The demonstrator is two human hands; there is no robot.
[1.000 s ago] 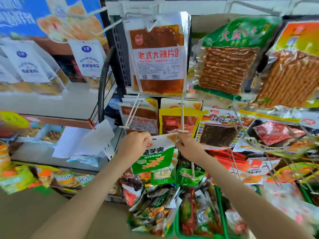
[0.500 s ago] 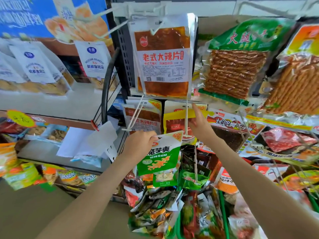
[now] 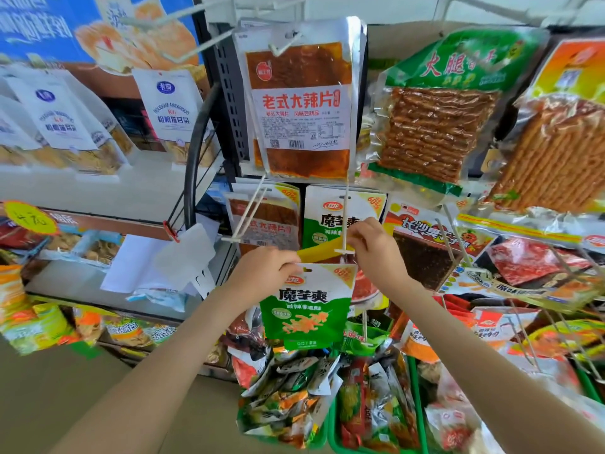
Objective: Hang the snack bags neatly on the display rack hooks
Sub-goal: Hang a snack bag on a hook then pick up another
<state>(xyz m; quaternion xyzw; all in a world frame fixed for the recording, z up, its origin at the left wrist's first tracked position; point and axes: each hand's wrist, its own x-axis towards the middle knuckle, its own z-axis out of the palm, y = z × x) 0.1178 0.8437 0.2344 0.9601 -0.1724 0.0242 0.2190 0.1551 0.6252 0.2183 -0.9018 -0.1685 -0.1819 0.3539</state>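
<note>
— Where's the green snack bag [image 3: 306,309]?
— Just below the front tip of the white hook [image 3: 344,251], not yet threaded on. The left hand [image 3: 263,273] pinches its top left corner, fingers curled over the edge.
— And the right hand [image 3: 376,253]?
— Fingers curled round the hook's tip, right above the bag's top right corner (whether they touch the bag too, I can't tell). A matching bag [image 3: 324,221] already hangs at the hook's back end — against the rack.
</note>
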